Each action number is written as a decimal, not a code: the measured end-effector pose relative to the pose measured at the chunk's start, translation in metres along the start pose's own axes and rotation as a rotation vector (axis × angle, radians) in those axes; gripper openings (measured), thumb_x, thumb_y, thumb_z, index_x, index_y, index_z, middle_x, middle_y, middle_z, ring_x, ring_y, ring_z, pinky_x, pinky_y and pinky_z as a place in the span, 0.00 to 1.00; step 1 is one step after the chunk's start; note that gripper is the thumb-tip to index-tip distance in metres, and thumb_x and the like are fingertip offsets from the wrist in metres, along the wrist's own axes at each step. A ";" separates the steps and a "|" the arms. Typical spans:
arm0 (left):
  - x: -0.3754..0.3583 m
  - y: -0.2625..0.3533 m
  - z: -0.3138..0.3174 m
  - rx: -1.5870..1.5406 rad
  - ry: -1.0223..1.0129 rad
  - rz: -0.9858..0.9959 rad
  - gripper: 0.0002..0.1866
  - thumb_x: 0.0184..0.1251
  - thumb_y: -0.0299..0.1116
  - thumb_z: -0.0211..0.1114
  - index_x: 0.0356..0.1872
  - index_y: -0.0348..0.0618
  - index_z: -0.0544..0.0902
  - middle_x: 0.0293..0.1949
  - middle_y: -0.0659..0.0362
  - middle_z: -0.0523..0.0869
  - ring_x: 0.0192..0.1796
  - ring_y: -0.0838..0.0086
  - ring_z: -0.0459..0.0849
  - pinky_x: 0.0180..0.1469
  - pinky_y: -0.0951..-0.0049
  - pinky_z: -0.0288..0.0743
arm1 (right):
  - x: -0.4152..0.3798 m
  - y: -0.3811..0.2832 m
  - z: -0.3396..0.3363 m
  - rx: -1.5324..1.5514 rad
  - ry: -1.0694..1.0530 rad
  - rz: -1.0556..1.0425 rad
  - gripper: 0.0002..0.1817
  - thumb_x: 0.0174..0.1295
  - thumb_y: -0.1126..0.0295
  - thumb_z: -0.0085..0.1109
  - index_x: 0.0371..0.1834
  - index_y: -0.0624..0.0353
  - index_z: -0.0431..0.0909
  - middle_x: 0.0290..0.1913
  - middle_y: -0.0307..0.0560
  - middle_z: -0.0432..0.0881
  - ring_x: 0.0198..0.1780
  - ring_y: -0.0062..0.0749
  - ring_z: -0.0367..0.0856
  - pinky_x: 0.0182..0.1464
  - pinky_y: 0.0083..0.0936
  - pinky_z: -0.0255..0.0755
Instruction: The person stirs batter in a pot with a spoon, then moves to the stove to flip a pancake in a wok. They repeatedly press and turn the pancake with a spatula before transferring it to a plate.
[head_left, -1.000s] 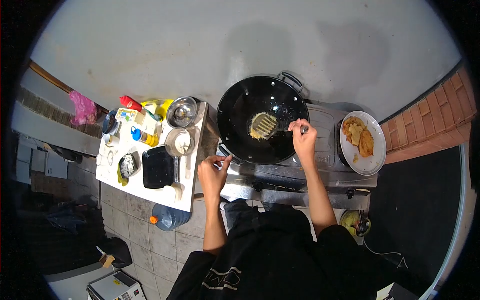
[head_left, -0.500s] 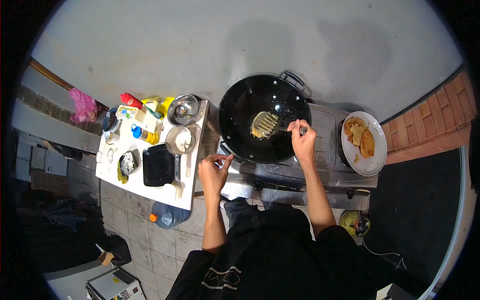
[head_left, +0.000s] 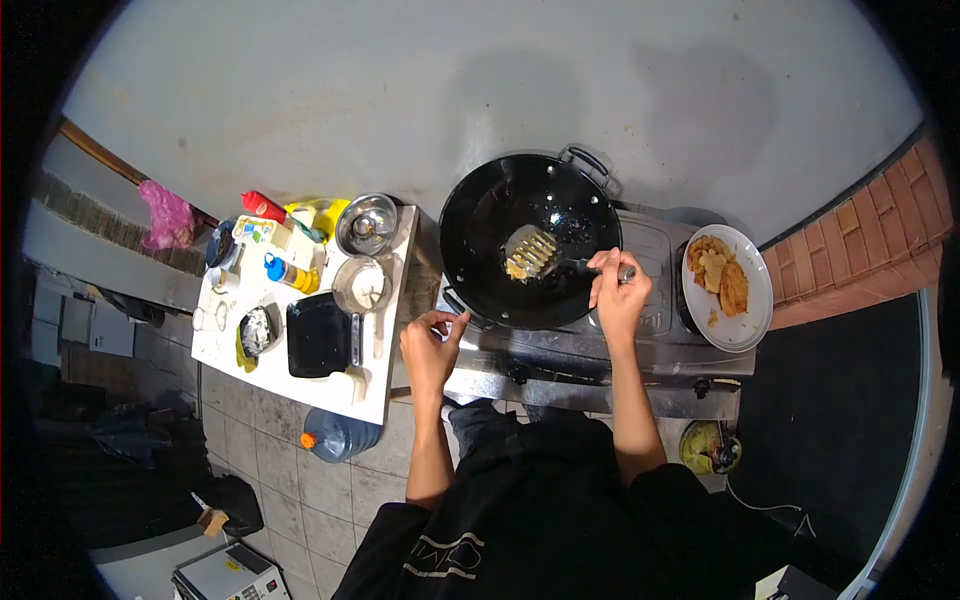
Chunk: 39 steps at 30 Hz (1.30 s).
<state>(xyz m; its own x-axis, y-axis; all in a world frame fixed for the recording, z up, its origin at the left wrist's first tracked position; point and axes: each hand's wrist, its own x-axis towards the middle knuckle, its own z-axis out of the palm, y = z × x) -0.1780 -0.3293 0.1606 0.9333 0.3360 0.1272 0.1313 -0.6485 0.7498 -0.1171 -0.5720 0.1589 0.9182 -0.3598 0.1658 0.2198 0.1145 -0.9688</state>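
Note:
A large black wok (head_left: 500, 290) stands on the stove. My right hand (head_left: 617, 292) is closed round the handle of a slotted spatula (head_left: 533, 250), whose head rests in the wok beside a small yellowish piece of food (head_left: 516, 270). At the wok's lower left side handle (head_left: 460, 304) is my left hand (head_left: 432, 345), its fingers curled with thumb and fingertips near each other. Whether anything is between those fingertips is too small to tell.
Right of the wok, a white plate (head_left: 748, 325) holds fried pieces. The white table (head_left: 270, 372) at left bears a black square pan (head_left: 316, 335), a metal bowl (head_left: 367, 224), a glass bowl (head_left: 361, 285) and bottles. A water jug (head_left: 342, 436) stands on the floor.
My right hand has moved slightly right and down with the spatula. The spatula's head has shifted a little within the wok. My left hand stays near the wok handle.

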 end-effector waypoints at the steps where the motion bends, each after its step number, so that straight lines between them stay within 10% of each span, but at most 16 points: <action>1: 0.000 -0.001 0.000 -0.012 -0.007 0.000 0.16 0.54 0.41 0.76 0.27 0.36 0.87 0.17 0.57 0.77 0.18 0.72 0.73 0.23 0.69 0.66 | -0.001 0.003 -0.001 -0.009 -0.006 0.009 0.16 0.74 0.67 0.49 0.28 0.65 0.73 0.29 0.43 0.83 0.13 0.16 0.69 0.13 0.17 0.60; 39: -0.002 -0.001 0.003 0.004 0.030 0.047 0.14 0.55 0.40 0.76 0.28 0.37 0.87 0.16 0.58 0.76 0.16 0.75 0.71 0.21 0.70 0.63 | 0.016 0.021 -0.006 -0.276 -0.153 -0.121 0.18 0.72 0.72 0.50 0.22 0.68 0.74 0.21 0.41 0.77 0.26 0.18 0.72 0.31 0.22 0.67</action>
<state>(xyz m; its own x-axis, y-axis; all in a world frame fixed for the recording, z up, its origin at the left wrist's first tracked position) -0.1792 -0.3312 0.1580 0.9279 0.3253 0.1820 0.0886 -0.6667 0.7401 -0.1000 -0.5804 0.1403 0.9343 -0.2103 0.2877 0.2514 -0.1835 -0.9503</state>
